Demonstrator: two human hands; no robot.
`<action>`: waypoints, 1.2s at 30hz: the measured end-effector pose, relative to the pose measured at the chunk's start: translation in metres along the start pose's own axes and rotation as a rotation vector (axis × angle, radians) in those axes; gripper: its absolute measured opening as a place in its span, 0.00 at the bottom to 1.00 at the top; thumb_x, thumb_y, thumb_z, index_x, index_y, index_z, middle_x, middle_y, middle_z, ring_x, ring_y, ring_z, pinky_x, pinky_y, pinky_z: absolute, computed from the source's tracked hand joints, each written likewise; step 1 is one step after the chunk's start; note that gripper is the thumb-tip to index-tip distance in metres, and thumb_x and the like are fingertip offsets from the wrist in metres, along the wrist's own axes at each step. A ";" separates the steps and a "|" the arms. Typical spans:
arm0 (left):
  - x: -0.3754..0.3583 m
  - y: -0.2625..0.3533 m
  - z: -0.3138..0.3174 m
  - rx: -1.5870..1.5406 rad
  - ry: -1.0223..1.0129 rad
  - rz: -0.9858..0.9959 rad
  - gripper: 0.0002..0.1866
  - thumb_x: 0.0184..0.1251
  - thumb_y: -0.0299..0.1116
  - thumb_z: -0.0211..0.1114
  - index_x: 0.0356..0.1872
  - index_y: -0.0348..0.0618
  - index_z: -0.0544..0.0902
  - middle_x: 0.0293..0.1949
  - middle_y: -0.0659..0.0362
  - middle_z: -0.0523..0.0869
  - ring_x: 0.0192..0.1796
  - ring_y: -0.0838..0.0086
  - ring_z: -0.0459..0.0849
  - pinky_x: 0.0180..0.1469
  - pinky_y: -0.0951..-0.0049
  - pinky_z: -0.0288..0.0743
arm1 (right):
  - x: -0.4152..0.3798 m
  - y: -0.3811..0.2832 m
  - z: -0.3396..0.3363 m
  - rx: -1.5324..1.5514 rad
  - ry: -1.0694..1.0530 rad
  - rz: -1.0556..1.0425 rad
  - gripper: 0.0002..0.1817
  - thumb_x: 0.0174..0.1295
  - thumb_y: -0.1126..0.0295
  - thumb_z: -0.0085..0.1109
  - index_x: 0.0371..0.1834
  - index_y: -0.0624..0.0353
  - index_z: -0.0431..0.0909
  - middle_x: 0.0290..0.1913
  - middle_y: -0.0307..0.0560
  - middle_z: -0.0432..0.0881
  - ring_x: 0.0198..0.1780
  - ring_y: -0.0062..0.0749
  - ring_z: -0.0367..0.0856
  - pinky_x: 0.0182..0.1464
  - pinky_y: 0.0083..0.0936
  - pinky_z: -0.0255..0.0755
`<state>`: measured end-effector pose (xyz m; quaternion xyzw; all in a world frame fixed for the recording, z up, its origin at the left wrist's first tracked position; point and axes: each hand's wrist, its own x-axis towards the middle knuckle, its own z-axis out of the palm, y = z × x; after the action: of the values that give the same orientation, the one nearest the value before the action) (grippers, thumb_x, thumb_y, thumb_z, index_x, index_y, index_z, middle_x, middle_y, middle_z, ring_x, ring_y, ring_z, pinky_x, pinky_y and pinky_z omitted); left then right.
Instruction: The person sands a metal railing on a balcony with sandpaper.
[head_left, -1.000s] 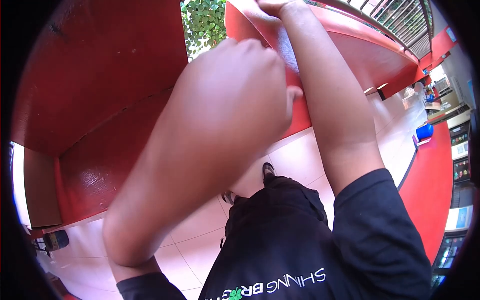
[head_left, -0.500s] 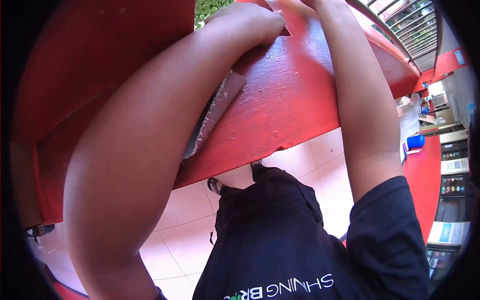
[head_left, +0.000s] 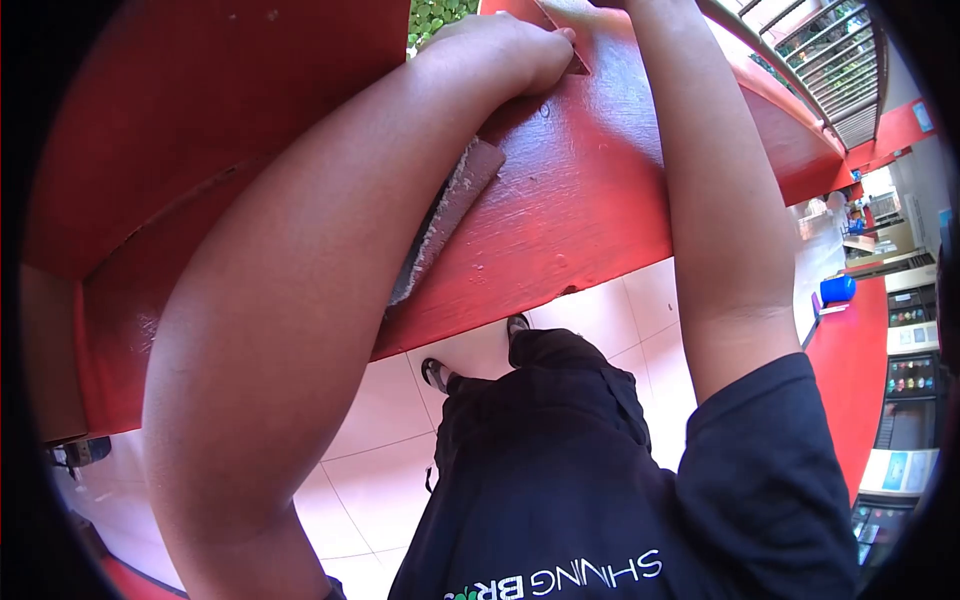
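Note:
My left hand (head_left: 535, 52) is at the top, over the red painted surface (head_left: 570, 190). Its fingers are curled, with the thumb on a thin red-brown edge with a pointed corner (head_left: 580, 66); what this belongs to I cannot make out. Only a sliver of my right hand (head_left: 612, 4) shows at the upper border, so its fingers are hidden. Partly under my left forearm lies a brownish sheet (head_left: 462, 208) with a frayed whitish edge and a dark side, much like worn sandpaper.
A red upright panel (head_left: 220, 110) rises on the left. Green leaves (head_left: 436, 22) show behind it. Metal railings (head_left: 825, 60) stand at the upper right. A blue container (head_left: 838, 289) sits on a red counter (head_left: 845, 380). Pale floor tiles (head_left: 375, 430) lie below.
My right hand has gone from blurred motion near the top to almost out of view. My left hand keeps its grip, and the whole view has shifted slightly.

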<state>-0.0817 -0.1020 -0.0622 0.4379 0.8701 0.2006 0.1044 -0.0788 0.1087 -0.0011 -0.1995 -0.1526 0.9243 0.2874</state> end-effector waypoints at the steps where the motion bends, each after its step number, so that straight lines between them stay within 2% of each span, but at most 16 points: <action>1: -0.007 0.001 -0.002 -0.025 0.003 0.012 0.37 0.81 0.66 0.39 0.74 0.52 0.76 0.73 0.38 0.74 0.72 0.44 0.76 0.75 0.53 0.68 | -0.016 0.001 0.002 -0.007 0.010 -0.106 0.23 0.81 0.66 0.36 0.72 0.66 0.70 0.74 0.55 0.74 0.72 0.40 0.76 0.76 0.37 0.71; 5: -0.015 0.006 -0.008 -0.031 0.044 -0.092 0.41 0.75 0.70 0.45 0.72 0.48 0.78 0.68 0.46 0.82 0.69 0.53 0.81 0.72 0.56 0.71 | 0.003 0.025 0.002 -0.032 -0.020 0.001 0.19 0.79 0.75 0.37 0.64 0.64 0.76 0.58 0.55 0.86 0.60 0.48 0.86 0.66 0.46 0.81; 6: -0.011 0.006 -0.008 -0.041 0.049 -0.114 0.39 0.74 0.70 0.47 0.69 0.51 0.81 0.66 0.53 0.85 0.69 0.60 0.83 0.71 0.57 0.72 | -0.002 0.046 0.006 -0.074 -0.166 0.181 0.19 0.76 0.80 0.35 0.64 0.71 0.71 0.64 0.63 0.81 0.64 0.56 0.82 0.69 0.53 0.79; 9: -0.019 0.012 -0.017 -0.077 0.071 -0.237 0.45 0.70 0.71 0.53 0.74 0.43 0.73 0.67 0.47 0.83 0.70 0.52 0.81 0.70 0.51 0.73 | -0.054 0.059 0.025 0.029 -0.143 0.183 0.21 0.74 0.85 0.31 0.67 0.86 0.56 0.71 0.82 0.63 0.70 0.76 0.71 0.75 0.65 0.70; 11: -0.031 0.016 -0.026 -0.048 0.126 -0.247 0.47 0.71 0.71 0.53 0.74 0.37 0.71 0.67 0.41 0.82 0.69 0.49 0.81 0.71 0.52 0.73 | -0.123 0.056 0.050 0.141 -0.078 -0.018 0.24 0.75 0.83 0.31 0.72 0.79 0.56 0.73 0.77 0.64 0.73 0.73 0.68 0.77 0.65 0.67; 12: -0.038 0.020 -0.031 -0.025 0.152 -0.259 0.49 0.72 0.71 0.52 0.74 0.32 0.70 0.68 0.38 0.81 0.68 0.48 0.82 0.72 0.55 0.72 | -0.072 0.004 0.026 0.065 -0.455 0.164 0.21 0.84 0.73 0.30 0.72 0.75 0.62 0.70 0.66 0.73 0.76 0.52 0.71 0.79 0.55 0.67; 16: -0.054 0.026 -0.047 -0.110 0.031 -0.269 0.46 0.71 0.70 0.54 0.70 0.32 0.76 0.64 0.39 0.84 0.67 0.48 0.83 0.68 0.53 0.76 | -0.153 0.010 0.056 -0.807 -0.370 -1.288 0.16 0.81 0.73 0.44 0.61 0.74 0.76 0.54 0.57 0.86 0.58 0.44 0.87 0.66 0.40 0.82; 18: -0.056 0.029 -0.053 -0.118 0.037 -0.278 0.45 0.72 0.69 0.54 0.65 0.32 0.81 0.62 0.40 0.85 0.66 0.48 0.83 0.67 0.53 0.77 | -0.138 0.010 0.052 -1.377 -0.343 -1.667 0.17 0.74 0.78 0.51 0.62 0.67 0.81 0.50 0.55 0.90 0.50 0.39 0.91 0.59 0.33 0.83; 19: -0.055 0.028 -0.052 -0.115 0.036 -0.281 0.44 0.71 0.70 0.55 0.63 0.32 0.82 0.61 0.40 0.86 0.66 0.48 0.84 0.67 0.52 0.77 | -0.116 0.007 0.044 -1.574 -0.585 -1.787 0.21 0.71 0.77 0.50 0.66 0.60 0.80 0.60 0.64 0.85 0.58 0.51 0.89 0.63 0.34 0.82; 20: -0.053 0.028 -0.050 -0.115 0.033 -0.286 0.43 0.71 0.70 0.55 0.61 0.32 0.84 0.59 0.39 0.87 0.65 0.48 0.84 0.67 0.52 0.77 | -0.091 0.006 0.039 -1.667 -0.881 -1.836 0.25 0.69 0.79 0.51 0.69 0.58 0.78 0.66 0.58 0.83 0.66 0.48 0.84 0.67 0.39 0.79; 22: -0.058 0.029 -0.051 -0.131 0.004 -0.304 0.46 0.71 0.67 0.58 0.70 0.30 0.75 0.68 0.37 0.80 0.69 0.47 0.81 0.69 0.51 0.75 | -0.059 0.009 0.020 -2.018 -1.068 -1.954 0.26 0.69 0.80 0.50 0.71 0.56 0.78 0.72 0.51 0.78 0.73 0.44 0.77 0.74 0.41 0.73; 24: -0.057 0.028 -0.038 0.002 0.357 -0.293 0.51 0.71 0.63 0.61 0.79 0.28 0.60 0.79 0.36 0.65 0.74 0.45 0.74 0.74 0.52 0.71 | -0.042 0.001 -0.007 -2.179 -1.170 -1.867 0.27 0.69 0.80 0.48 0.72 0.55 0.77 0.77 0.45 0.74 0.77 0.41 0.72 0.79 0.43 0.65; 25: -0.051 0.025 -0.039 0.034 0.290 -0.332 0.57 0.70 0.59 0.64 0.83 0.28 0.44 0.84 0.36 0.48 0.78 0.42 0.67 0.78 0.54 0.65 | -0.038 -0.014 -0.014 -2.197 -1.237 -1.940 0.27 0.70 0.78 0.47 0.73 0.54 0.77 0.77 0.43 0.74 0.78 0.38 0.71 0.81 0.42 0.63; 30: -0.046 0.028 -0.037 0.013 0.384 -0.372 0.59 0.70 0.58 0.64 0.83 0.27 0.39 0.84 0.35 0.40 0.80 0.42 0.63 0.79 0.54 0.64 | -0.004 -0.048 -0.022 -2.201 -1.439 -2.285 0.24 0.74 0.67 0.48 0.72 0.45 0.79 0.78 0.33 0.74 0.81 0.27 0.65 0.86 0.44 0.47; 32: -0.044 0.025 -0.033 0.058 0.293 -0.381 0.59 0.71 0.59 0.64 0.83 0.27 0.39 0.84 0.35 0.40 0.81 0.43 0.61 0.79 0.53 0.64 | -0.002 -0.020 -0.004 -2.061 -1.560 -2.457 0.25 0.74 0.65 0.50 0.72 0.45 0.79 0.79 0.31 0.72 0.81 0.24 0.64 0.86 0.41 0.49; 36: -0.046 0.026 -0.037 0.039 0.126 -0.457 0.59 0.72 0.61 0.61 0.82 0.26 0.39 0.83 0.31 0.42 0.85 0.45 0.53 0.81 0.55 0.59 | -0.013 0.037 0.026 -1.857 -1.696 -2.403 0.25 0.70 0.64 0.55 0.70 0.53 0.81 0.72 0.33 0.78 0.77 0.27 0.69 0.81 0.39 0.60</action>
<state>-0.0489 -0.1350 -0.0176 0.2182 0.9551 0.1819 0.0841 -0.0980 0.0674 0.0101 -0.4305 0.7349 0.3350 -0.4029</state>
